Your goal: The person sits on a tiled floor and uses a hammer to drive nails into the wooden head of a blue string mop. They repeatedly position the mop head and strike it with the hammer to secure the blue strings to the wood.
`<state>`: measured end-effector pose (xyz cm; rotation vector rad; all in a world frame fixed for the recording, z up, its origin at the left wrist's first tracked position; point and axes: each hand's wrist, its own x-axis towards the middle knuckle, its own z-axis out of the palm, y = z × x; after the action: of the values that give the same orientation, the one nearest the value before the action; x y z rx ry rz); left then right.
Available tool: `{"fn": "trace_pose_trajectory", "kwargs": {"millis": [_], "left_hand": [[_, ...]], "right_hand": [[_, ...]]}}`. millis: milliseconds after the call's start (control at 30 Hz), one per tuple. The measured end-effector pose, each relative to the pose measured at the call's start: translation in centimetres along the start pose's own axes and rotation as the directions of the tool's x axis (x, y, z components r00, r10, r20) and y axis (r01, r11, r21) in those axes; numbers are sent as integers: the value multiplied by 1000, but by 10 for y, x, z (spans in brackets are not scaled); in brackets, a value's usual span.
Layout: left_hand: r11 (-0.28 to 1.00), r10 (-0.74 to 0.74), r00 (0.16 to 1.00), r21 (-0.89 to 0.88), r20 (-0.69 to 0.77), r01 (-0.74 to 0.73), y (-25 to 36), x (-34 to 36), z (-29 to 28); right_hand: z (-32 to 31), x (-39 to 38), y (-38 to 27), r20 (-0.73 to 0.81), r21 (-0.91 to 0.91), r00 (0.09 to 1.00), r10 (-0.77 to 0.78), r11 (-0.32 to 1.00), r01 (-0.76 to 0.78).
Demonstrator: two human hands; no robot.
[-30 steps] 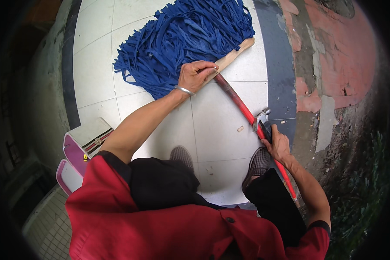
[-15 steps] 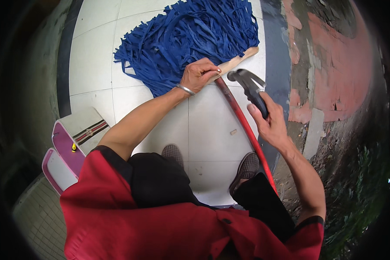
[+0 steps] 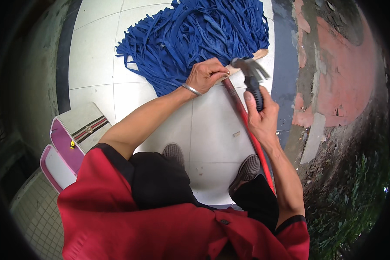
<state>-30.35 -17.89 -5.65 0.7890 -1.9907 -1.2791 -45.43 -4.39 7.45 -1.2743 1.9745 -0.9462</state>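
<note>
- Since the earlier picture, the right hand (image 3: 261,118) had carried the hammer (image 3: 252,78) farther up and away from the body, so that its metal head stood over the joint where the red mop handle (image 3: 247,125) met the wooden mop block (image 3: 247,60); the left hand (image 3: 207,74) had stayed at that joint.
- That right grip was wrapped tight around the black ribbed hammer handle, thumb along its near side, head raised clear of the floor (held, by the look of it, for a downward blow).
- Fingers of the left hand were pressed together over the top end of the red handle, just beside the block, apparently to steady the joint; whether they also pinched a nail or peg could not be told, since the fingertips hid it.
- From the block, the blue mop strands (image 3: 190,39) spread out in a fan on the far side, lying flat, while the red handle ran back toward the person's right knee.
- Both shoes (image 3: 174,152) were planted on the floor on either side of the near tiles, the person crouching over the work in a red shirt.
- One small pale scrap (image 3: 236,134) lay loose on the tile just left of the handle.
- White floor tiles (image 3: 212,130) carried everything; a dark border strip ran along the right, and past it lay cracked, red-painted concrete (image 3: 342,78) and weeds.
- At the near left stood a purple and cream bag (image 3: 76,138), well apart from the mop.
</note>
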Motion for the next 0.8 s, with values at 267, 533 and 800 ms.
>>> {"fn": "trace_pose_trajectory", "kwargs": {"millis": [267,533,800], "left_hand": [[1000,9,999,27,30,-10,0,7,-1],[1000,6,1000,24,24,-7,-3,1,-3],[998,14,993,60,115,-21,-3,1,-10]], "right_hand": [[19,5,17,67,-91,992,104,991,-98],[16,-9,5,-164,0,980,-111,994,112],[15,-6,5,-5,-41,999,41,998,-41]]}}
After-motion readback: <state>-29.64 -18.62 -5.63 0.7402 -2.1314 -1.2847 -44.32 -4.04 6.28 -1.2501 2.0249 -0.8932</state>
